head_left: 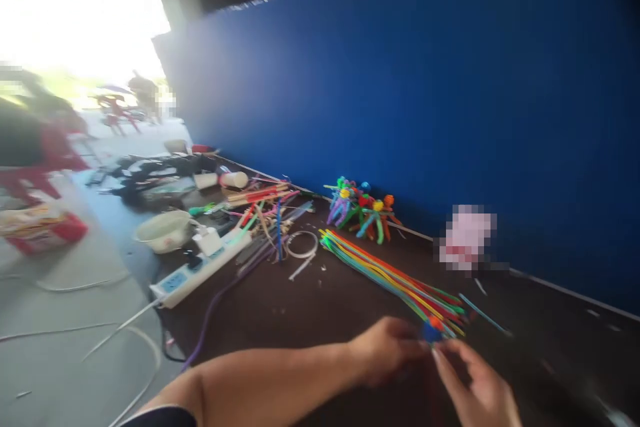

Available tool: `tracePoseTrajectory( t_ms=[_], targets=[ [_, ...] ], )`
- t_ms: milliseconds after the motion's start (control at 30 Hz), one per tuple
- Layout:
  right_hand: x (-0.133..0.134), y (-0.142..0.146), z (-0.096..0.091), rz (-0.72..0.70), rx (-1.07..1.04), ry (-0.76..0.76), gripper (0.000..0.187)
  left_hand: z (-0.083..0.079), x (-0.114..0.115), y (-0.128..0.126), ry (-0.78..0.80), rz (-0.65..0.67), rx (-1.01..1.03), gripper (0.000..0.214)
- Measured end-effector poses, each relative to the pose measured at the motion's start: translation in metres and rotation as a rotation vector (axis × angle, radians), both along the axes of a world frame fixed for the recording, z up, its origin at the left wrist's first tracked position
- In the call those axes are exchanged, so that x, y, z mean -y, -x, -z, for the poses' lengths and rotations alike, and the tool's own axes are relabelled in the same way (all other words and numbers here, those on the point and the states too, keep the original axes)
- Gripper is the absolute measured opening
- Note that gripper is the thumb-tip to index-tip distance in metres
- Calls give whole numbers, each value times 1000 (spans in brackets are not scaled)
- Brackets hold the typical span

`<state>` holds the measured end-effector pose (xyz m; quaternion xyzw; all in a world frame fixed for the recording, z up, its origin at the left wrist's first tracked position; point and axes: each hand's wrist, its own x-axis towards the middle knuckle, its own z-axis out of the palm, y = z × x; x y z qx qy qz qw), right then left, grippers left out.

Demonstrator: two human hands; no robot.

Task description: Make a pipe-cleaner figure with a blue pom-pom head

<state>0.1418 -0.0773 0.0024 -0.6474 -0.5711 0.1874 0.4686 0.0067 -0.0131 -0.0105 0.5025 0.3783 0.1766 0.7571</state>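
A small blue and orange fuzzy piece [433, 329], apparently of pipe cleaner, is pinched between my two hands low in the view. My left hand [390, 350] closes on it from the left, its fingertips partly hidden and blurred. From the right, my right hand [475, 377] grips it between thumb and fingers. Just beyond lies a bundle of long pipe cleaners [390, 273] in orange, yellow, red, green and teal, its near end close behind the held piece. Several colourful pipe-cleaner figures [367, 210] stand farther back, against the blue panel.
A white power strip [200, 270] with a plugged-in charger lies left on the dark table [250, 327]. Near it are a pale bowl [163, 230], loose sticks and a coiled white cable tie [303, 245]. A blue panel [400, 93] borders the table's back. People sit far left.
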Motion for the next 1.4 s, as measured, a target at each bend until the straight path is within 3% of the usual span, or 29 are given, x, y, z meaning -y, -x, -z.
tracePoseTrajectory(
  t_ms=[200, 333, 700, 1067, 1233, 1400],
  targets=[
    [4, 7, -7, -32, -33, 81, 17, -9, 3, 0, 107, -24, 125, 24],
    [7, 8, -7, -51, -76, 96, 12, -11, 4, 1, 98, 2, 145, 28],
    [14, 9, -12, -61, 221, 68, 12, -10, 6, 0, 19, 24, 54, 28],
    [11, 13, -8, 23, 24, 145, 7, -2, 10, -2, -292, 19, -36, 28],
    [8, 13, -9, 15, -93, 177, 6, -2, 9, -1, -270, 12, -36, 29],
    [11, 14, -11, -6, -4, 137, 8, -11, 6, 1, -104, 53, 17, 29]
  ],
)
